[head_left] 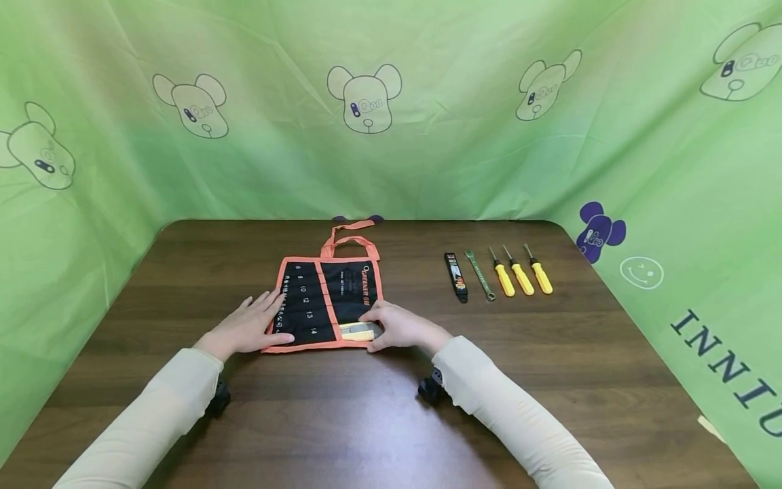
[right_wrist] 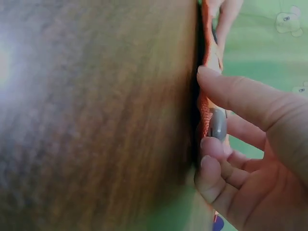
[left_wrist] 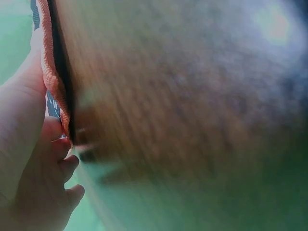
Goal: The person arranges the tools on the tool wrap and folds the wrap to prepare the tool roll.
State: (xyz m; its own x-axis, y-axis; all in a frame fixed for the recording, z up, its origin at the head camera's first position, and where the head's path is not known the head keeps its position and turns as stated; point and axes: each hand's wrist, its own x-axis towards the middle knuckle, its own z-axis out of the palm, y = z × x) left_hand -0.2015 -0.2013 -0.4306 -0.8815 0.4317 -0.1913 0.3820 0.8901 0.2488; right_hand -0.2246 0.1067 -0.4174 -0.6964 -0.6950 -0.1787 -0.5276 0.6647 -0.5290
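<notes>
A black tool pouch (head_left: 349, 309) with orange trim lies unrolled on the table, its left pockets numbered. On its left side rests my left hand (head_left: 252, 324), fingers spread and thumb along the lower edge. A yellow utility knife (head_left: 357, 331) with a grey end lies in the lower right pocket. My right hand (head_left: 403, 327) holds that end at the pouch's right edge, thumb and curled fingers on either side of it. The right wrist view shows the grey knife end (right_wrist: 218, 125) sticking out past the orange trim (right_wrist: 208, 118).
Right of the pouch lie a black printed packet (head_left: 455, 277), a green-tinted wrench (head_left: 480, 275) and three yellow-handled screwdrivers (head_left: 522, 277) in a row. Orange straps (head_left: 351, 240) extend from the pouch's far edge. A green curtain (head_left: 366, 170) hangs behind the brown table (head_left: 342, 421).
</notes>
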